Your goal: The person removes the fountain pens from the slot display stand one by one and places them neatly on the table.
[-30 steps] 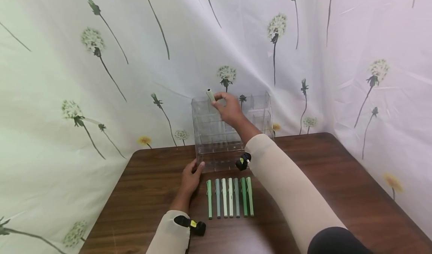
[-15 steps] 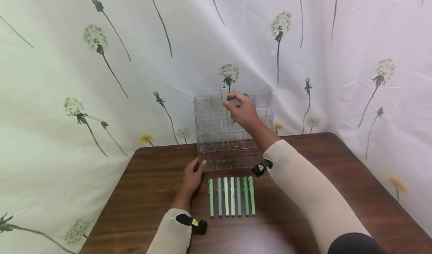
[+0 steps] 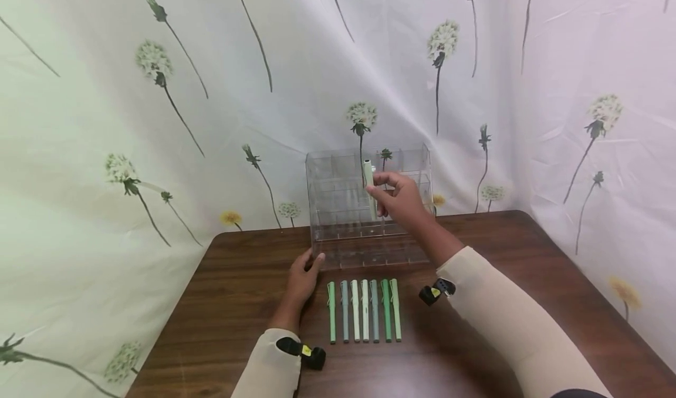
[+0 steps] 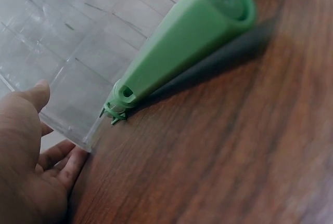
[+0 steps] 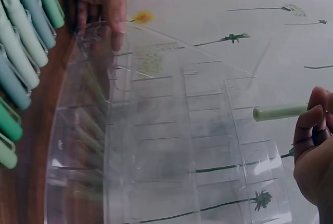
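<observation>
My right hand (image 3: 400, 198) pinches a pale green pen (image 3: 368, 178), held upright in front of a clear stepped plastic organizer (image 3: 328, 201). In the right wrist view the pen (image 5: 278, 112) points out from the fingers toward the organizer's compartments. At the organizer's front left corner, my left hand (image 3: 302, 280) grips the edge. Its thumb and fingers lie either side of that corner in the left wrist view. Several capped pens lie side by side before the organizer, among them a green pen (image 3: 332, 313), a white pen (image 3: 365, 313) and a dark green pen (image 3: 386, 310).
The brown wooden table (image 3: 227, 304) carries everything. Behind it hangs a white curtain (image 3: 264, 122) printed with dandelions, close at the organizer's back. A green pen (image 4: 177, 42) looms large beside the left hand in the left wrist view.
My right hand has moved right and then down with the pen, which has turned from tilted to nearly upright. The left hand has stayed at the organizer's corner.
</observation>
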`<move>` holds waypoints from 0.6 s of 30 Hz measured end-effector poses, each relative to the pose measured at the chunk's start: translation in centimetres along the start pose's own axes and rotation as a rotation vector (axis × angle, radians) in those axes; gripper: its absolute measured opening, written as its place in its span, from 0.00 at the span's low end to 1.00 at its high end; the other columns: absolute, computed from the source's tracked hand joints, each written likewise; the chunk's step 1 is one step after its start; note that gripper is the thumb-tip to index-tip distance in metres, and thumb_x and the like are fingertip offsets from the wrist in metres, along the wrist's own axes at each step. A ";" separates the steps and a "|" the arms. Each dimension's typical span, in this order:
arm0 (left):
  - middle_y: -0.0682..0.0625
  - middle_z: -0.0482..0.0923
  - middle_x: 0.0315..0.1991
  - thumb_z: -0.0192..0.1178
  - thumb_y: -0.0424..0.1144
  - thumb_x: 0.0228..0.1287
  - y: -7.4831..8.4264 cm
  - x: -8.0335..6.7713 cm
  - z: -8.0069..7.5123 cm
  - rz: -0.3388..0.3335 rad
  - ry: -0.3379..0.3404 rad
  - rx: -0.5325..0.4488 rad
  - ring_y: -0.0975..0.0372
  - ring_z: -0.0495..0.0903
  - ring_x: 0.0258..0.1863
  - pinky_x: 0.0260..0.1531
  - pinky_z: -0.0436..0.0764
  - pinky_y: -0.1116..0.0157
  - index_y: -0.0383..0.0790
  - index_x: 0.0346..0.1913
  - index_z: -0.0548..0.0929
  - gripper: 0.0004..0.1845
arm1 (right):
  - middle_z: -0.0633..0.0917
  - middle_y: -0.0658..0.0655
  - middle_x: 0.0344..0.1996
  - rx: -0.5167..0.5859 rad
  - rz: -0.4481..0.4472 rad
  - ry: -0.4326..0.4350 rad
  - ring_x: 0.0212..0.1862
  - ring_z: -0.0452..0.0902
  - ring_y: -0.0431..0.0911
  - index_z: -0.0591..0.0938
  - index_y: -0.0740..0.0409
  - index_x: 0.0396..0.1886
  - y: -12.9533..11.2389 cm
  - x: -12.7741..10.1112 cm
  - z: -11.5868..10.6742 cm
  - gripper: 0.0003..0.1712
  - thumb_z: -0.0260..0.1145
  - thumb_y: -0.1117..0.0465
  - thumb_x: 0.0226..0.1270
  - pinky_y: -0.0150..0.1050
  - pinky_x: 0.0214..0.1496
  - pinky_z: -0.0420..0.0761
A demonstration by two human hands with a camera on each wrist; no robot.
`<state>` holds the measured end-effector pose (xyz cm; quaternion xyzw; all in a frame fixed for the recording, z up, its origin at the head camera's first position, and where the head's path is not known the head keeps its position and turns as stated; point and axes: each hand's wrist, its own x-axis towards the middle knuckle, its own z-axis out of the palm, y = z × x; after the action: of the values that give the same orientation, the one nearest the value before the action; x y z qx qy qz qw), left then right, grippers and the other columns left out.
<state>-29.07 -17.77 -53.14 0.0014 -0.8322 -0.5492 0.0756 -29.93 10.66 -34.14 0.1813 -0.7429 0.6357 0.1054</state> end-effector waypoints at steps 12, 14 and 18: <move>0.35 0.72 0.78 0.60 0.57 0.83 0.0 -0.1 0.0 -0.020 -0.020 0.000 0.40 0.73 0.78 0.79 0.69 0.38 0.43 0.83 0.71 0.35 | 0.83 0.60 0.53 0.094 0.057 -0.060 0.26 0.84 0.46 0.74 0.55 0.77 1.9 -3.0 -0.3 0.31 0.71 0.61 0.79 0.44 0.33 0.90; 0.35 0.72 0.78 0.60 0.57 0.83 0.1 -0.2 0.0 -0.022 -0.022 -0.001 0.40 0.73 0.78 0.79 0.68 0.38 0.43 0.83 0.71 0.35 | 0.84 0.62 0.53 0.097 0.069 -0.076 0.25 0.85 0.46 0.72 0.55 0.79 2.2 -3.5 -0.3 0.33 0.71 0.63 0.79 0.45 0.32 0.91; 0.34 0.73 0.77 0.60 0.57 0.84 0.1 -0.2 0.1 -0.007 -0.016 0.003 0.40 0.73 0.77 0.78 0.69 0.38 0.42 0.82 0.72 0.35 | 0.84 0.64 0.52 0.093 0.081 -0.099 0.23 0.84 0.47 0.68 0.54 0.82 2.5 -4.4 -0.3 0.36 0.70 0.65 0.79 0.45 0.30 0.90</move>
<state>-28.86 -17.63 -53.08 0.0003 -0.8337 -0.5482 0.0671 -26.92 11.88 -38.07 0.1869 -0.7238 0.6633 0.0341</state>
